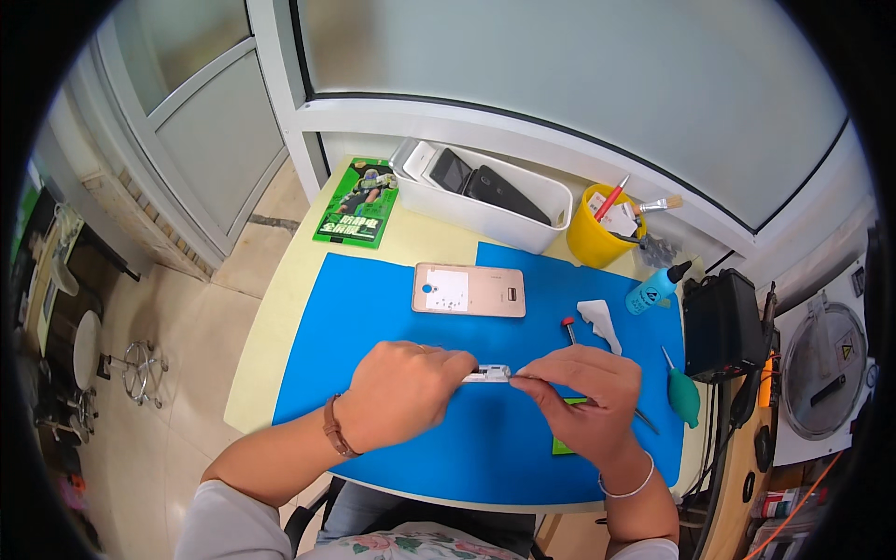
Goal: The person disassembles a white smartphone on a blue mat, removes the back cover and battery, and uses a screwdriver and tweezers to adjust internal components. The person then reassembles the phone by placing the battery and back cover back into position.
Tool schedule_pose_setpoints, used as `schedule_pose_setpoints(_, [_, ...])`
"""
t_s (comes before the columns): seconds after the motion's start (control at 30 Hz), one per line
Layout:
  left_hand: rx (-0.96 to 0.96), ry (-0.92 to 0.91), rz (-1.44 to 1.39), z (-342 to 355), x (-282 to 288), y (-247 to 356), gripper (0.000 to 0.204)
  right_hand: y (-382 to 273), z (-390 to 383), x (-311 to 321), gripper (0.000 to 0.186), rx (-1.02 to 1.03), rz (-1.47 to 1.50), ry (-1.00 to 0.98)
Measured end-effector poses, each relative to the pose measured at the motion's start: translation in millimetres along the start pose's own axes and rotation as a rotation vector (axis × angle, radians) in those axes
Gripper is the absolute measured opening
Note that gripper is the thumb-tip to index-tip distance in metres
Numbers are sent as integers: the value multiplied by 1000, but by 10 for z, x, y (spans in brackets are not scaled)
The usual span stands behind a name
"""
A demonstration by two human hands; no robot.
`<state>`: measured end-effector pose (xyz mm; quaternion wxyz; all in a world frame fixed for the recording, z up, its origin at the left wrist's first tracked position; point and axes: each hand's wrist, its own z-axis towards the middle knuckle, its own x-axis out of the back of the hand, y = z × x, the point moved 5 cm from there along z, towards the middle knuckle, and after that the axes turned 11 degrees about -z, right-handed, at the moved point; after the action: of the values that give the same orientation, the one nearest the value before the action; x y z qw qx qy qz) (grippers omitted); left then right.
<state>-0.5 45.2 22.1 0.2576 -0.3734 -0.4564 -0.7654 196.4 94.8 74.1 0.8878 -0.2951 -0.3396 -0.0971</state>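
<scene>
One slim white device [488,373] is above the blue mat [369,303]: our left hand [399,390] grips it with curled fingers, our right hand [595,397] pinches its right end between thumb and forefinger

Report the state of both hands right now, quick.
Left hand: closed, holding a slim white rectangular device.
Right hand: closed in a pinch at the device's right end; exactly what it pinches cannot be told.

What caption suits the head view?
Left hand grips small white part, right hand at its end, over blue mat near gold phone cover.
</scene>
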Motion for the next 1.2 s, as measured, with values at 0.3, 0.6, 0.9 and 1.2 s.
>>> schedule_pose_setpoints(0.3, [120, -144, 60, -6, 22, -74, 12, 87, -12, -113, 10, -76, 55, -36])
schedule_pose_setpoints(0.6, [120, -126, 56, 15, 44, -48, 8, 116, -68, -140, 11, -7, 21, 0])
schedule_pose_setpoints(0.9, [82, -160, 103, 9, 73, -39, 15, 128, -50, -148, 9, 50, -14, -49])
schedule_pose_setpoints(1.2, [58, -199, 153, 70, 74, -19, 16, 268, -108, -243, 8, -165, 137, -59])
